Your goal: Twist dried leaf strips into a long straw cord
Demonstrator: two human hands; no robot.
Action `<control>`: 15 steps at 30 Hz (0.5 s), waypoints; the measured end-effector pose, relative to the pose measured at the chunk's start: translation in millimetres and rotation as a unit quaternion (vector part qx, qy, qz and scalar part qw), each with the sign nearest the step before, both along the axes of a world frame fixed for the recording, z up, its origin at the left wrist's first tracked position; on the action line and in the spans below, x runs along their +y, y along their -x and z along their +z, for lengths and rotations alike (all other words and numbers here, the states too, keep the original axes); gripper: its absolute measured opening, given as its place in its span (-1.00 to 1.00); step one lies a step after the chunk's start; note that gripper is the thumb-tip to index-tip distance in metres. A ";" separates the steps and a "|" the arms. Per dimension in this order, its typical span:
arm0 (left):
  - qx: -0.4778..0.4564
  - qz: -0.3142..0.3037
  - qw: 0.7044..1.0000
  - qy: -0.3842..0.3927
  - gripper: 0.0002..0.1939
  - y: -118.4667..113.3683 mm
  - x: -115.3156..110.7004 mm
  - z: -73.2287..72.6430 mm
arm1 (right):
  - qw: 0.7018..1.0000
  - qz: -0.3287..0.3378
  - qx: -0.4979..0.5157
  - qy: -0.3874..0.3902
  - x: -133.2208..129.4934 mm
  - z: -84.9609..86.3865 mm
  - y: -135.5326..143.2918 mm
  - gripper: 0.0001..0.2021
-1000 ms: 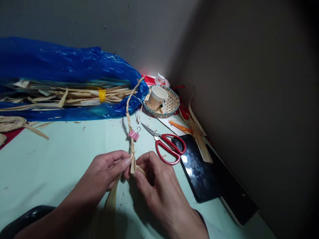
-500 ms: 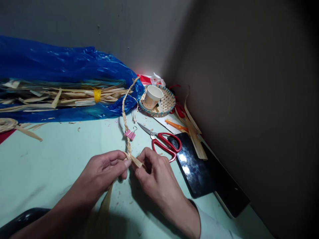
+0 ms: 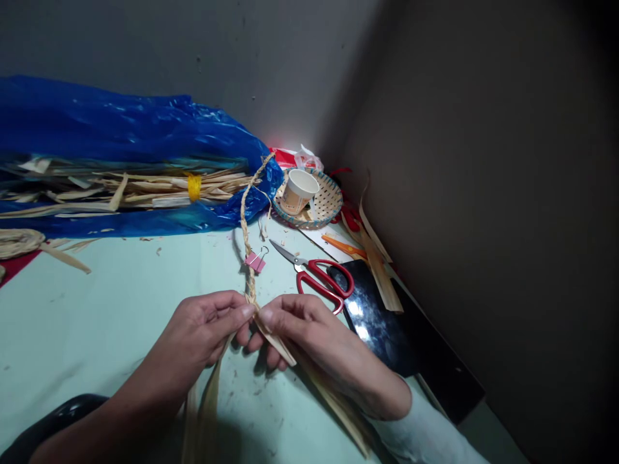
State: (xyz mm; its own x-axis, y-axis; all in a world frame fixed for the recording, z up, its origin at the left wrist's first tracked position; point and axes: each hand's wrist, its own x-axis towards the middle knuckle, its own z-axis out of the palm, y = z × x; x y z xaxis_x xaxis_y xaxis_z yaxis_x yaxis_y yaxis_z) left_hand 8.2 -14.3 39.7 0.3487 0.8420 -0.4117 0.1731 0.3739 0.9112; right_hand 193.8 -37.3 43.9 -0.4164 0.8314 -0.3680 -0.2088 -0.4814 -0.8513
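Note:
A braided straw cord [image 3: 244, 222] runs from the blue bag down to my hands, with a pink binder clip [image 3: 255, 261] fastened on it. My left hand [image 3: 206, 328] pinches the braid's lower end between thumb and fingers. Close beside it, my right hand [image 3: 309, 328] is closed on a flat straw strip [image 3: 278, 341] that slants down to the right. Other loose strips [image 3: 206, 412] hang below my left hand, and a longer one [image 3: 338, 406] trails under my right wrist. Red-handled scissors [image 3: 314, 274] lie just beyond my right hand.
Bundled straw with a yellow tie [image 3: 194, 187] lies in a blue plastic bag [image 3: 120, 122]. A paper cup [image 3: 300, 192] stands in a woven basket [image 3: 333, 200]. Right of the scissors are a black tablet [image 3: 382, 348], an orange tool [image 3: 343, 245] and loose straw [image 3: 382, 277]. A wall rises at right.
My right hand has turned and moved closer to my left, its thumb now on the strip near the braid's end. A long strip now trails below my right wrist.

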 end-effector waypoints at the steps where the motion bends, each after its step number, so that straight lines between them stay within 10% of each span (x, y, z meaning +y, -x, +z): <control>1: 0.006 -0.003 1.000 -0.004 -0.66 -0.2 0.2 -0.5 | 0.999 -0.001 -0.032 -0.016 -0.4 -0.4 3.0 -0.68; 6: 0.070 0.015 0.997 -0.032 -0.61 -1.6 -0.7 -2.8 | 0.922 -0.024 -0.333 -0.199 -12.5 7.7 11.1 -0.80; 15: 0.044 0.042 0.998 -0.017 -0.67 -5.2 -3.2 5.6 | 0.551 -0.135 -0.586 -0.579 -31.3 -9.7 30.3 -0.75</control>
State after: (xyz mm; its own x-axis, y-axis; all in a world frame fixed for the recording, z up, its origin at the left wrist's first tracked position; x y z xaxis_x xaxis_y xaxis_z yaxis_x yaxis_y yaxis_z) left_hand 13.4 -17.5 45.4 0.2407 0.8808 -0.4079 0.2229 0.3588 0.9064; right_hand 163.5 -68.6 34.1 -0.2598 0.7651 0.5892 0.8796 0.4393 -0.1826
